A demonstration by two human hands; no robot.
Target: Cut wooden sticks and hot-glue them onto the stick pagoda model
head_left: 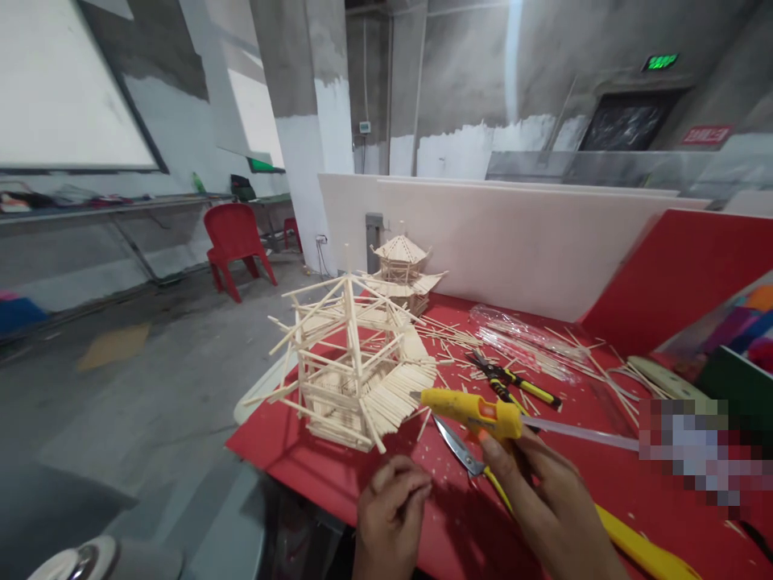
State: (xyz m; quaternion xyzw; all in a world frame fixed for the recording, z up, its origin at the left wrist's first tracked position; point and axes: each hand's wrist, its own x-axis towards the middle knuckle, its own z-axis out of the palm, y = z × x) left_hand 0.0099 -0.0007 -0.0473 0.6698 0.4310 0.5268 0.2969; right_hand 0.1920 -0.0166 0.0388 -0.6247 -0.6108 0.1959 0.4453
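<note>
Holding the yellow glue gun, the right hand has its fingers wrapped around the handle. A clear glue stick pokes out of the back, and the tip points left at the stick house. The left hand is just in front of the house, fingers curled in and close together. Its fingertips are partly hidden, so I can't tell if they pinch something tiny.

The house sits near the edge of the red table top. It looks very light and easy to break, with stiff, thin sticks that could snap. The low, thick part seems the best place to hold it, not the skinny top beams. The gun looks hard and not heavy, and the handle is the safe part; the tip may be hot.

Scissors lie just under the gun, and yellow and black cutters lie behind it. Past those, a clear plastic bag lies flat with thin sticks inside. Loose sticks are spread beside it. Behind the house stands a small stick tower with a pointy roof.
</note>
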